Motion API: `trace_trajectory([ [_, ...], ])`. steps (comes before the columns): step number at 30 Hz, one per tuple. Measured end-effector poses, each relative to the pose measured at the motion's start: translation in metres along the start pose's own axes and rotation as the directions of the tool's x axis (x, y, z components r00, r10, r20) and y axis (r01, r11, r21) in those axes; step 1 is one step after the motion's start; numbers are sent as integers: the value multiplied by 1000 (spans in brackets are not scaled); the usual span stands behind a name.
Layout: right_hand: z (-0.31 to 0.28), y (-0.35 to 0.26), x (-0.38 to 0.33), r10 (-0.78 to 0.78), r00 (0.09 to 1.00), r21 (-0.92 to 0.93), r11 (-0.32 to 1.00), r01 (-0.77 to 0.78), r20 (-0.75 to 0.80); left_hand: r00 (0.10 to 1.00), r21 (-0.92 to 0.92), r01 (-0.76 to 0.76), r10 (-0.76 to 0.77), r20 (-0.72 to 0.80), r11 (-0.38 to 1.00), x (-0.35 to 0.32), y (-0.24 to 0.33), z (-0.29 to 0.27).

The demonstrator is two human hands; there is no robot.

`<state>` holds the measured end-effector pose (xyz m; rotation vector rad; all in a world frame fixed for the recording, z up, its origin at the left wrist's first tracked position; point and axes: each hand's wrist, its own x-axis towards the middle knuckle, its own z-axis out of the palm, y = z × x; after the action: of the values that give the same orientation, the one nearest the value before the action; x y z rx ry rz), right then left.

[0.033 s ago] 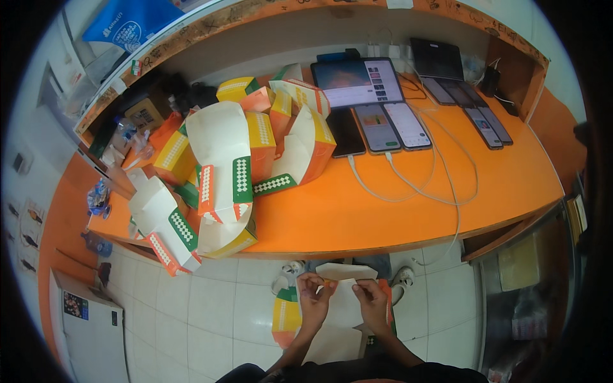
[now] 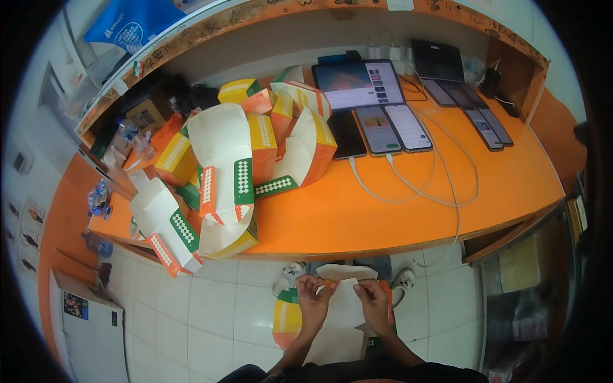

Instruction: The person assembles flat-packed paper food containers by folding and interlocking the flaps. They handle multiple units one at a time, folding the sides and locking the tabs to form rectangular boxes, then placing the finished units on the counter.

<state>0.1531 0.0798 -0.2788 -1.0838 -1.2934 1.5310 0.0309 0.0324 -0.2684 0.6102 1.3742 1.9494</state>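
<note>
Between my hands, below the front edge of the counter, is a partly folded cardboard food box [image 2: 345, 307]. Its inside is white, and its outside shows yellow, orange and green. My left hand [image 2: 313, 301] pinches a small flap at its far left with thumb and fingers. On the far right side, my right hand [image 2: 374, 305] grips a white flap between thumb and fingers. The box's lower part is hidden by my forearms. Several opened boxes of the same kind lie heaped on the counter, with one white-lined box [image 2: 220, 140] on top.
The orange counter [image 2: 306, 220] carries a tablet [image 2: 357, 83], a black phone [image 2: 348, 134], several other phones and white charging cables [image 2: 456, 191]. At the left, one box [image 2: 167, 223] overhangs the counter edge. Shoes [image 2: 403, 281] rest on the tiled floor [image 2: 211, 313].
</note>
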Motion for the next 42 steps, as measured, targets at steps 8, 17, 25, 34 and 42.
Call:
trace_trajectory([
  [8, -3, 4, 1, 121, 984, -2, 993, -122, 127, 965, 86, 261, -260, -26, 961, -23, -12, -6],
  [17, -3, 23, -4, 95, 988, -70, 994, -87, 119, 932, -20, 363, -363, 0, 932, -32, -28, -11],
  [25, -6, 32, 0, 28, 986, -40, 999, -22, 164, 949, 20, 311, -311, 59, 950, -29, -30, -19],
  [34, -2, 20, -6, 153, 954, 77, 981, -178, 257, 946, 82, 296, -304, 111, 952, -28, -21, -24],
  [42, -13, 19, -5, 184, 916, 67, 973, -221, 357, 915, -31, 380, -371, 158, 925, -26, -27, -30],
])
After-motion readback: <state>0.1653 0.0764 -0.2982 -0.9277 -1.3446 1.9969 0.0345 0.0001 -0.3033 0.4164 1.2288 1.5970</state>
